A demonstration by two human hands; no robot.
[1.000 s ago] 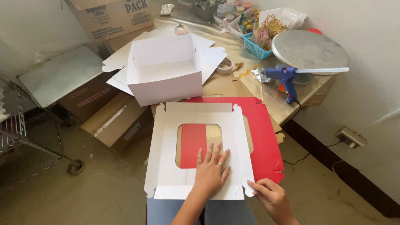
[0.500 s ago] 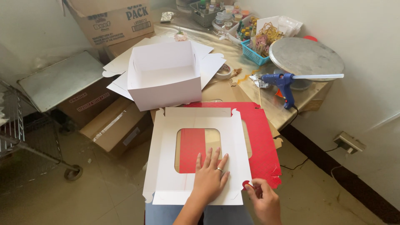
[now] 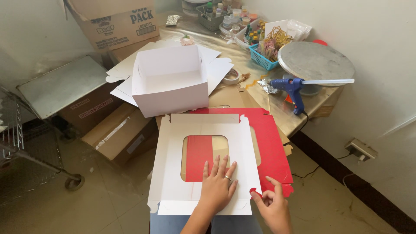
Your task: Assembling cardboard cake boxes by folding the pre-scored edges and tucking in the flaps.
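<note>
Left hand (image 3: 218,185) pressed flat on white windowed lid blank (image 3: 203,162), fingers spread wide, ring on one finger; fingertips reaching the near edge of the square window cut-out. Right hand (image 3: 274,207) just beside the blank's near right corner, thumb and forefinger closed narrowly on a small rounded tab of the red card sheet (image 3: 271,149) lying beneath. Blank resting across the lap and the near edge of the worktable (image 3: 242,93), overhanging on the left; flaps unfolded on all four sides, near flap just short of the wrist. Open floor to left and right of the blank; right side limited by wall and socket box (image 3: 360,148).

Against the picture half a second earlier: left hand in the same flat spread on the blank; right hand shifted slightly outward, red tab now showing more plainly between its fingertips. Blank and red sheet in unchanged position.

Blank of smooth matt white card, scalloped notches at the corners. Red sheet glossy, flat, showing through the window alongside a strip of tan surface. Assembled white box (image 3: 170,82) far of the blank, open-topped, square, standing on further flat white blanks. Blue glue gun (image 3: 294,89) at far right, touching the table, clear stick protruding. Round grey turntable (image 3: 315,64) behind it. Brown corrugated cartons (image 3: 117,132) on the floor at left, wire cart (image 3: 26,151) at far left.
</note>
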